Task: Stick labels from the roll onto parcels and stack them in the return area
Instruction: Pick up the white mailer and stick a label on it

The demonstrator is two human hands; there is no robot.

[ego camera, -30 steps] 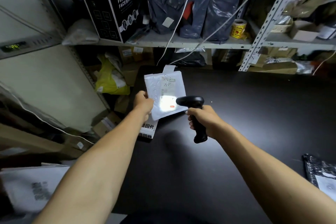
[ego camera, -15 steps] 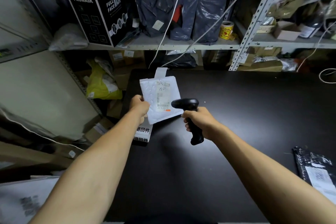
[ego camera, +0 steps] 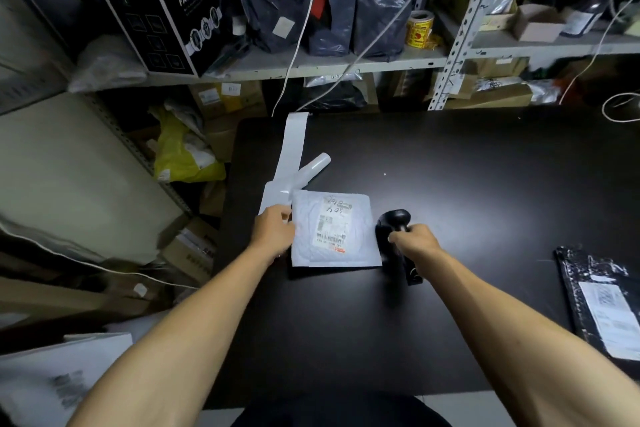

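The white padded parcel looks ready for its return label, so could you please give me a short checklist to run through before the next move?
1. White padded parcel lies flat on the black table, printed side up: ok.
2. Label strip within reach, beside the left hand: ok.
3. Left hand free to take a label: cannot tell; its fingers sit at the parcel's left edge over the strip.
4. Right hand free: not ok; it holds the barcode scanner, which rests against the table.
5. Bare space on the parcel for a new label: ok.
6. Return area in sight: cannot tell.
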